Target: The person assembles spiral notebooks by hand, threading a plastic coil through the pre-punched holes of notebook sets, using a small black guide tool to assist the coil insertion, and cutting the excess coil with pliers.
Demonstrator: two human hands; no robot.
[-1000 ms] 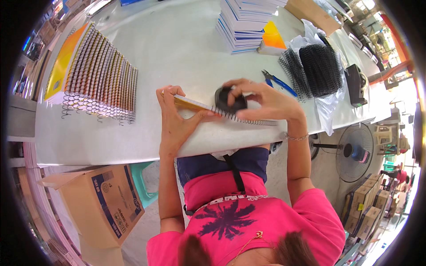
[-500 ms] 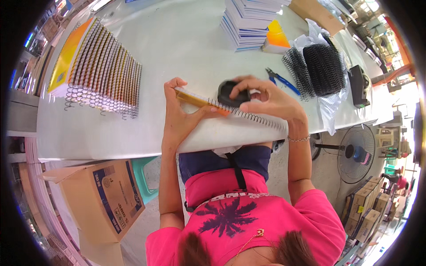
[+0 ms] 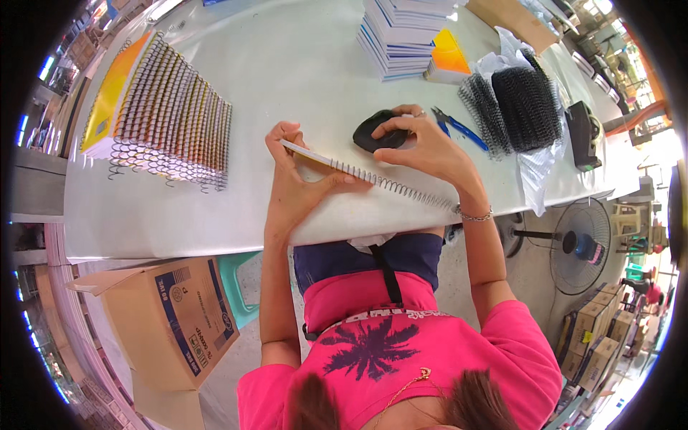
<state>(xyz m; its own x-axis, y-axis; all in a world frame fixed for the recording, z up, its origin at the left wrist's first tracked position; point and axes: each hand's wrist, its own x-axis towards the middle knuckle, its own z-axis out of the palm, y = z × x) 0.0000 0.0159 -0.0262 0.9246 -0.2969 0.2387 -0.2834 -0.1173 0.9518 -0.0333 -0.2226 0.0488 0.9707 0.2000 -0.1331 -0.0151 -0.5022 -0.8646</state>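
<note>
My left hand (image 3: 292,183) grips a thin notebook (image 3: 315,162) with a yellow-orange cover, thumb along one side and fingers behind it. A wire coil (image 3: 412,191) runs through part of the notebook's edge, and its free end reaches right toward my right wrist. My right hand (image 3: 430,147) has its fingers curled over a black, rounded object (image 3: 370,135) just beyond the coil. The thumb lies apart from that object, near the coil. What exactly the black object is, I cannot make out.
Coil-bound notebooks (image 3: 168,115) stand stacked at left. Behind are white-paged books (image 3: 405,43) and an orange-yellow pad (image 3: 449,56). Blue-handled cutters (image 3: 466,132), black coils (image 3: 527,107) and a black tape dispenser (image 3: 584,135) lie at right. A cardboard box (image 3: 161,315) stands below the table.
My right hand has moved the black object up and away from the coil. The notebook has turned slightly in my left hand, showing more of its page edge.
</note>
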